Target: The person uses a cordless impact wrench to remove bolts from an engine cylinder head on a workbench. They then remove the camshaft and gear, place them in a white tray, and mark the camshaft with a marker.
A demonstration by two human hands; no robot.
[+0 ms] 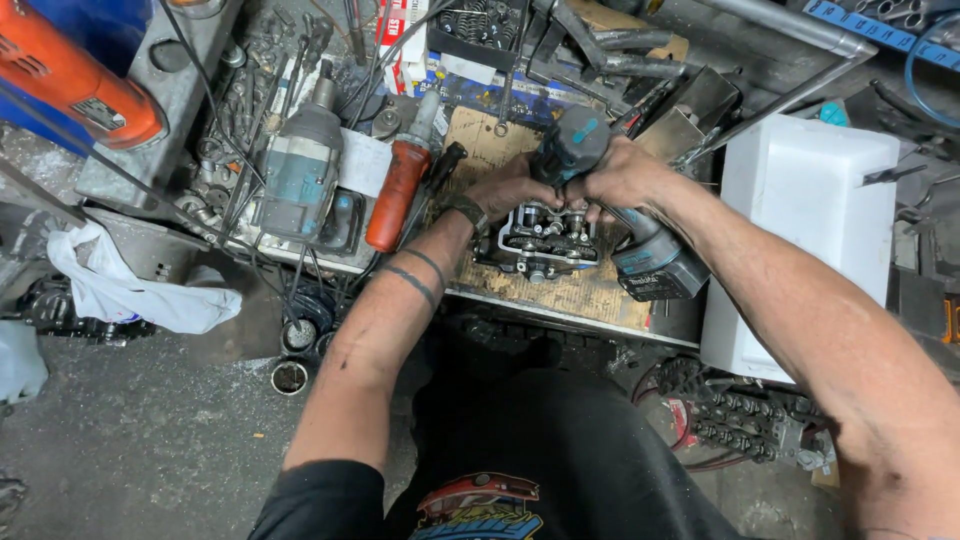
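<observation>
A small metal engine cylinder head (542, 243) sits on a worn wooden board (580, 292). My right hand (622, 172) grips a teal and black cordless power driver (600, 195), whose nose points down onto the head. The driver's battery pack juts toward me at the right. My left hand (508, 188) rests on the far left side of the cylinder head, beside the driver's nose, holding the part steady.
A grey-teal impact wrench (300, 165) and a red-handled tool (398, 192) lie left of the board. An orange power tool (75, 85) is at the far left. A white plastic container (800, 210) stands to the right. A white rag (125, 285) and sockets lie on the grimy floor.
</observation>
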